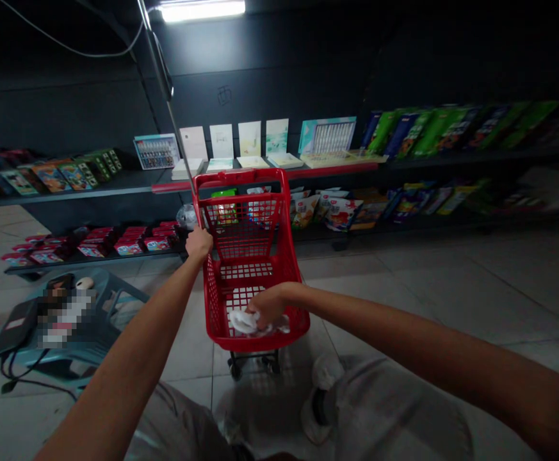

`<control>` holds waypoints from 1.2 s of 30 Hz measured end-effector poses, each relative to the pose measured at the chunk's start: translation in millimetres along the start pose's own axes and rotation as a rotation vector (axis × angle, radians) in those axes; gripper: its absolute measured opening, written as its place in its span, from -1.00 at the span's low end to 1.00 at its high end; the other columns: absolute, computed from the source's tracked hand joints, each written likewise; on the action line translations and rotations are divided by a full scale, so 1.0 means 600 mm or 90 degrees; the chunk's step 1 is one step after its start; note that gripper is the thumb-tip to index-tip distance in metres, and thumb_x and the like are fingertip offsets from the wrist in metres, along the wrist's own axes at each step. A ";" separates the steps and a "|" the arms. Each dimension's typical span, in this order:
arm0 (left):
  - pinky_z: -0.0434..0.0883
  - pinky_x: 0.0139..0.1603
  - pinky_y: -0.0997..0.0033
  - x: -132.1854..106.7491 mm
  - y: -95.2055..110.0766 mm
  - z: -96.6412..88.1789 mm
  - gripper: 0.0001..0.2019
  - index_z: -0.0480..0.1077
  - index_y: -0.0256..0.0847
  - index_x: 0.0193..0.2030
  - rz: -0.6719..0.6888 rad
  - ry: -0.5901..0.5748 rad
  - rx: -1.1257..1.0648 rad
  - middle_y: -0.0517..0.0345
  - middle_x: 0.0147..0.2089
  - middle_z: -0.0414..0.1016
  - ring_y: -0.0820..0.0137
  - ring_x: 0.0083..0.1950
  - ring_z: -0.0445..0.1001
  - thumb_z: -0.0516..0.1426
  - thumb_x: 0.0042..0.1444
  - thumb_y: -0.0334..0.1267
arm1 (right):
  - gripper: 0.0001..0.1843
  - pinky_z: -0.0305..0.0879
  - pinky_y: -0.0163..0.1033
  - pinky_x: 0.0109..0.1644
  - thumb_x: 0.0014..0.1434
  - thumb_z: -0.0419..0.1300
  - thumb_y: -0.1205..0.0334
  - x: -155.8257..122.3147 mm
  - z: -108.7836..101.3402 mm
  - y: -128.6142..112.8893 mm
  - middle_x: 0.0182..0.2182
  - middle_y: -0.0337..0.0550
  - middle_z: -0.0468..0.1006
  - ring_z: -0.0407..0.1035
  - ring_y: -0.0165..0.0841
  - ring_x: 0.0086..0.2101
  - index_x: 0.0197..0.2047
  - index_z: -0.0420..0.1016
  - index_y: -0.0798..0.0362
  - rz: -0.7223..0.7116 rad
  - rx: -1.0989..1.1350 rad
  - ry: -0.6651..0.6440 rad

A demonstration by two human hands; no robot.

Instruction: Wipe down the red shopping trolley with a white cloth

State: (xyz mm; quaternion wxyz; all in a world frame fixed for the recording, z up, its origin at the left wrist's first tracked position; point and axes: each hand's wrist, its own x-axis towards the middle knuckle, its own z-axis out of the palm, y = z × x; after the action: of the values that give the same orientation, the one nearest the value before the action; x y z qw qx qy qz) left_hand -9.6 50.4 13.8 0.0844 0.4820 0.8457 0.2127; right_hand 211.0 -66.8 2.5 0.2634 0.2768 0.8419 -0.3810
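Observation:
A small red plastic shopping cart [250, 192] stands on the tiled floor right in front of me. My left hand [198, 244] is closed round the cart's left rim near its metal handle pole [164, 83]. My right hand [267, 306] reaches down inside the near end of the basket and is closed on a white cloth [241, 322] pressed against the cart's inner wall. My knees and a white shoe [320, 397] show below the cart.
Dark shelves [130, 182] along the wall hold boxed goods, cards and snack packets. A blue plastic stool [101, 314] at the left carries a dark device with cables and a small white object. Open tiled floor [452, 282] lies to the right.

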 end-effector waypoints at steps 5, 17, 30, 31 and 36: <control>0.49 0.11 0.19 0.008 -0.007 -0.002 -0.60 0.47 -0.27 0.11 0.031 -0.007 0.008 -0.33 0.14 0.56 0.04 0.17 0.56 -0.06 0.37 -0.12 | -0.94 0.31 -0.16 -0.04 0.04 0.36 0.35 -0.050 -0.006 0.021 -0.38 -0.11 0.59 0.50 -0.17 -0.17 -0.42 0.57 0.02 0.072 -0.230 0.031; 0.43 0.17 0.35 0.038 -0.039 -0.022 -0.62 0.56 -0.24 0.03 0.167 -0.034 0.085 -0.23 0.05 0.61 0.12 0.14 0.57 -0.04 0.35 -0.18 | -0.80 0.17 -0.19 0.07 0.23 0.26 0.31 -0.082 -0.119 0.098 -0.07 0.03 0.66 0.46 -0.18 -0.02 -0.08 0.63 0.06 0.034 -0.383 0.357; 0.42 0.13 0.15 0.050 -0.068 -0.062 -0.51 0.48 -0.21 0.17 0.261 0.067 0.170 -0.20 0.03 0.63 0.07 0.07 0.59 -0.18 0.43 -0.09 | -0.51 0.29 -0.08 0.06 0.36 0.01 0.04 -0.031 -0.188 0.109 -0.06 0.27 0.65 0.54 -0.04 -0.01 -0.03 0.66 0.19 0.277 -0.425 0.451; 0.41 0.15 0.12 0.043 -0.068 -0.067 -0.53 0.45 -0.20 0.21 0.270 0.085 0.162 -0.19 0.07 0.62 0.07 0.09 0.58 -0.17 0.42 -0.13 | -0.51 0.29 -0.07 0.07 0.36 -0.01 0.05 -0.027 -0.187 0.106 -0.06 0.25 0.66 0.55 -0.05 -0.02 -0.02 0.66 0.18 0.278 -0.443 0.457; 0.16 0.46 0.01 -0.039 -0.083 -0.095 -0.59 0.44 -0.19 0.22 0.303 0.221 0.078 -0.12 0.42 0.32 0.12 0.46 0.23 -0.01 0.31 -0.24 | -0.52 0.22 -0.02 0.14 0.35 -0.02 0.10 -0.021 -0.187 0.102 -0.07 0.23 0.67 0.56 -0.07 -0.02 -0.02 0.67 0.17 0.301 -0.462 0.484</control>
State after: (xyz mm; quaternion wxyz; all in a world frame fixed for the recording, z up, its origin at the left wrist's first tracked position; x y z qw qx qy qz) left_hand -56.0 -7.3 41.5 -0.1433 0.6275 0.7219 0.2540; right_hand 234.6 52.3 44.9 0.0988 0.4669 0.8694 0.1279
